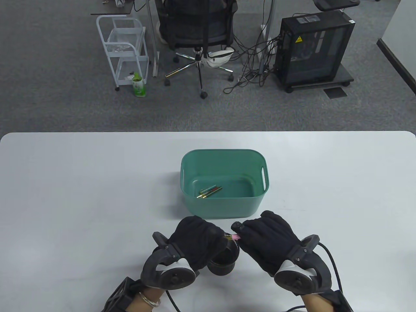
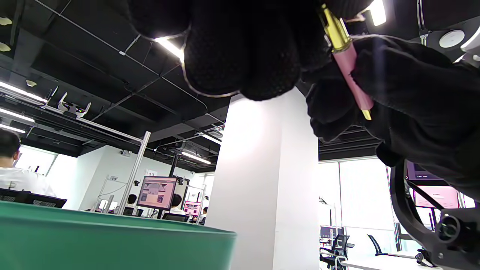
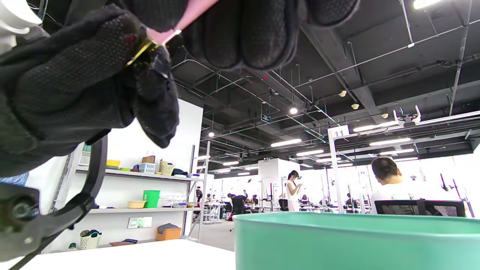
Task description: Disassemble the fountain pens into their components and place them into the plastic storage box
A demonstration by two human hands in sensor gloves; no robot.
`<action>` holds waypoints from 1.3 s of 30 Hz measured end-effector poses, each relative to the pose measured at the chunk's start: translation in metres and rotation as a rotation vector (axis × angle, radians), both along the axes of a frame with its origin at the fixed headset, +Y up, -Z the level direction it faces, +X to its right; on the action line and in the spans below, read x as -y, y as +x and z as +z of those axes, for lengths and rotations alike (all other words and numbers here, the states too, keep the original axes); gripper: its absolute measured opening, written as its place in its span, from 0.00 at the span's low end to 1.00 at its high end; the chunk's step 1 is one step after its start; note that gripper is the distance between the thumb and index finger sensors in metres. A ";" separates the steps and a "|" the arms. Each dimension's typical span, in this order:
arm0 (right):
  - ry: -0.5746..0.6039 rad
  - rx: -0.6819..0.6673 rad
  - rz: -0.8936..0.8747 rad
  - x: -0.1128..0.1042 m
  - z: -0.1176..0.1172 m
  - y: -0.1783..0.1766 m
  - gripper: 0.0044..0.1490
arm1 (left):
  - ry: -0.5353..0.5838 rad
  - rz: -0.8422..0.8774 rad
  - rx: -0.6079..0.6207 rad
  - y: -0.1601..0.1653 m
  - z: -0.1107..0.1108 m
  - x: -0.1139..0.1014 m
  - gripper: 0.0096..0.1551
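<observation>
- Nearest the bottom edge of the table view, both forearms are cut off by the frame, and a tracker sits on the back of each glove, hiding much of the knuckles.
- The left hand (image 1: 195,242) lies knuckles-up with its fingers curled inward to the right; its fingertips cannot be seen from above, but the left wrist view shows them closed round the gold-banded end of a pink fountain pen (image 2: 350,65).
- The right hand (image 1: 269,242) mirrors it, fingers curled to the left and thumb forward, pinching the pink barrel of the same pen; in the right wrist view the pink part runs up between its fingers and out of the top edge.
- From above only a short pink stretch of the pen shows in the gap between the two gloves; its nib end is hidden.
- A dark round container (image 1: 224,260) stands just under and between the hands, mostly covered by them, so what it holds cannot be made out.
- Just beyond the hands on the white table (image 1: 65,195) stands the green plastic storage box (image 1: 224,208), open-topped.
- On its floor, toward the left, lie a few thin pen parts (image 1: 209,192) with gold tips, too small to tell apart.
- Past the table's far edge, on grey carpet, are an office chair (image 1: 198,32), a white trolley (image 1: 125,48) and a black computer case (image 1: 313,48).
</observation>
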State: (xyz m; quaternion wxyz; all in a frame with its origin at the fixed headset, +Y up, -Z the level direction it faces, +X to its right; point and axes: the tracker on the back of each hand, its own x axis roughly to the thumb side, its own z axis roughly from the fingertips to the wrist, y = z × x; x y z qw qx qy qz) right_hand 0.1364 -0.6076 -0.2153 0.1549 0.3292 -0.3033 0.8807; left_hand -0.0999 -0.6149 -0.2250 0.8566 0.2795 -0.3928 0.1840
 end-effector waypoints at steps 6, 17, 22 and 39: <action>0.003 0.005 -0.001 0.000 0.000 0.001 0.28 | 0.000 0.019 -0.010 -0.003 -0.001 0.000 0.34; 0.001 0.009 0.002 -0.001 0.000 0.003 0.28 | 0.034 0.006 -0.017 -0.001 0.002 0.001 0.25; 0.003 0.009 0.005 -0.001 0.000 0.002 0.28 | 0.028 0.010 -0.015 -0.001 0.002 0.001 0.24; 0.002 -0.002 0.007 -0.001 0.001 0.000 0.28 | 0.032 0.053 -0.015 -0.003 0.000 0.001 0.30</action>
